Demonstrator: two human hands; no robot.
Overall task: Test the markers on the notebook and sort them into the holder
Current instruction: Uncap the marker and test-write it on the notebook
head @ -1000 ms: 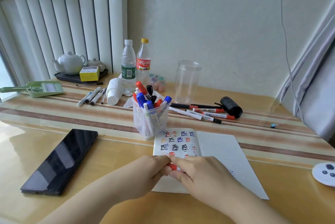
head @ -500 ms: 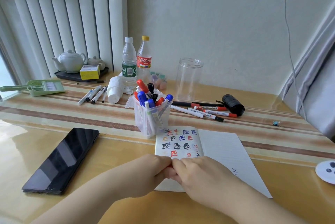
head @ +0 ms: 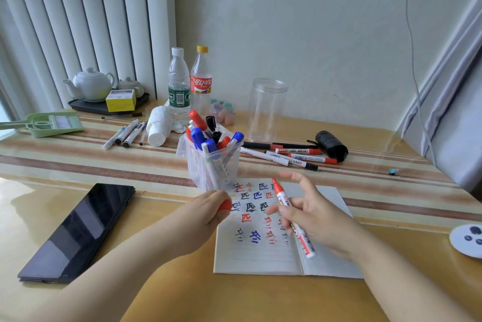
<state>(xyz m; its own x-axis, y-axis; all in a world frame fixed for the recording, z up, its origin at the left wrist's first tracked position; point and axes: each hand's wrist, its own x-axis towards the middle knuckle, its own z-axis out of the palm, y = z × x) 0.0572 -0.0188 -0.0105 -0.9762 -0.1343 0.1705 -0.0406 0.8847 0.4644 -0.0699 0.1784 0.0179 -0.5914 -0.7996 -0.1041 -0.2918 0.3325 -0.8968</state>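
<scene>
Table: near edge out of frame, far edge against wall; bare surface open in the foreground below the notebook and between the forearms

Phone: dark, flat, left of centre, well apart from the notebook, angled

Notebook: open, flat at table centre, left page crowded with test marks in red, blue, black and orange on its upper half, lower lines blank; near edge clear of both hands

Clear jar: upright, behind and right of the holder

Holder: clear plastic, just beyond the notebook's top-left corner, packed with red, blue and black markers, caps up

Loose markers: lying in a cluster right of the holder, near a black roll; second loose group to the far left

Right hand: over the notebook's spine, thumb and lower fingers pinching an uncapped red marker, tip up toward the holder, upper fingers spread loose, blurred

Left hand: at the notebook's left edge, curled closed around a red cap, only its end visible
</scene>
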